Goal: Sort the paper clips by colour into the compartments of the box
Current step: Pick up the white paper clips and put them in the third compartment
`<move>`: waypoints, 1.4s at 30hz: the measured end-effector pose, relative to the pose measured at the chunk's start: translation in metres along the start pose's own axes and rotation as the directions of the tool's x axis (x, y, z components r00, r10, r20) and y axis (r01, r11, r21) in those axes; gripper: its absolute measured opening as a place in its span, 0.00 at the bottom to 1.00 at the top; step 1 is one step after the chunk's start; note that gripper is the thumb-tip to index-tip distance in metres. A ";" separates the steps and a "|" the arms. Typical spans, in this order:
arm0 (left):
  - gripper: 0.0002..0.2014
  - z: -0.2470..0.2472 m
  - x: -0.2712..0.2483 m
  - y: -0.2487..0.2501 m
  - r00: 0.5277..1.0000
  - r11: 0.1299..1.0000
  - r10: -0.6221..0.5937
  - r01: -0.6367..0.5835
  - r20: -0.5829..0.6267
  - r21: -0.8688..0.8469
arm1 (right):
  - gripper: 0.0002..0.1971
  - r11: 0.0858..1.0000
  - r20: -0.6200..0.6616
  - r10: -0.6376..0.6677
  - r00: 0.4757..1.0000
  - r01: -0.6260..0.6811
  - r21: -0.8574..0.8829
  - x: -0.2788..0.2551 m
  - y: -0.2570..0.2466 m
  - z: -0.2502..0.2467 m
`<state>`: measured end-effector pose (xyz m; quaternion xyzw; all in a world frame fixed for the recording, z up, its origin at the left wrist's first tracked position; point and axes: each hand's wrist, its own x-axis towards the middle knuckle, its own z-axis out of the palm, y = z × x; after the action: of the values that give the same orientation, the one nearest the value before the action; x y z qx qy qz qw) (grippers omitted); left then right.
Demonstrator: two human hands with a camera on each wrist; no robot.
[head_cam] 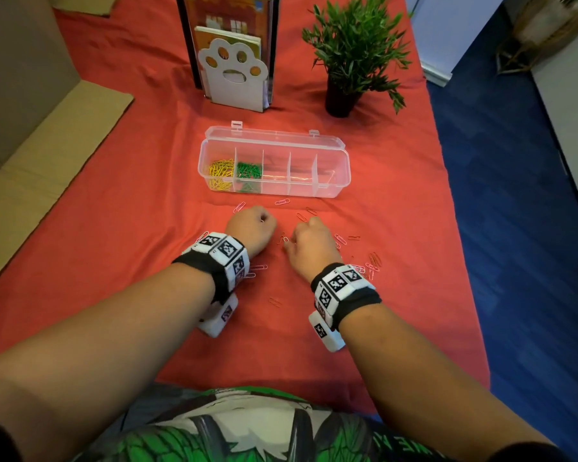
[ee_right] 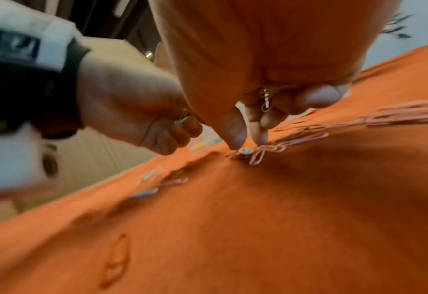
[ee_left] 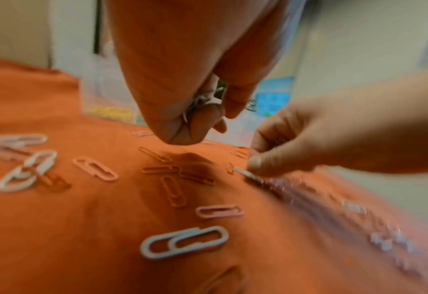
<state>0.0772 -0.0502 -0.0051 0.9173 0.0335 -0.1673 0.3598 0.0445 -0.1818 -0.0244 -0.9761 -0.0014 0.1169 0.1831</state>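
Observation:
The clear compartment box (head_cam: 334,168) lies open on the red cloth, with yellow clips (head_cam: 219,173) in its leftmost compartment and green clips (head_cam: 248,171) in the one beside it. My left hand (head_cam: 262,221) is a fist in front of the box, gripping a small bunch of white clips (ee_left: 195,104). Just to its right, my right hand (ee_right: 248,145) pinches a white clip (ee_right: 244,151) lying on the cloth between thumb and forefinger. Its other fingers are curled round more clips (ee_right: 265,100). White, pink and orange loose clips (ee_left: 185,241) are scattered around both hands.
A paw-shaped book stand (head_cam: 234,73) and a potted plant (head_cam: 351,55) stand behind the box. Cardboard (head_cam: 40,155) lies along the left of the cloth. The table edge (head_cam: 447,181) drops to blue floor on the right.

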 end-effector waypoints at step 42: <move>0.16 -0.073 0.044 0.034 0.966 0.665 -0.254 0.206 0.042 -0.718 | 0.12 0.027 0.285 0.239 0.928 -0.299 0.954 0.077 -0.024 -0.094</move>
<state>0.1457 -0.0289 0.0526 0.6971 0.2224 -0.1565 0.6634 0.1417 -0.1895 0.0519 -0.5739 0.2569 0.1410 0.7647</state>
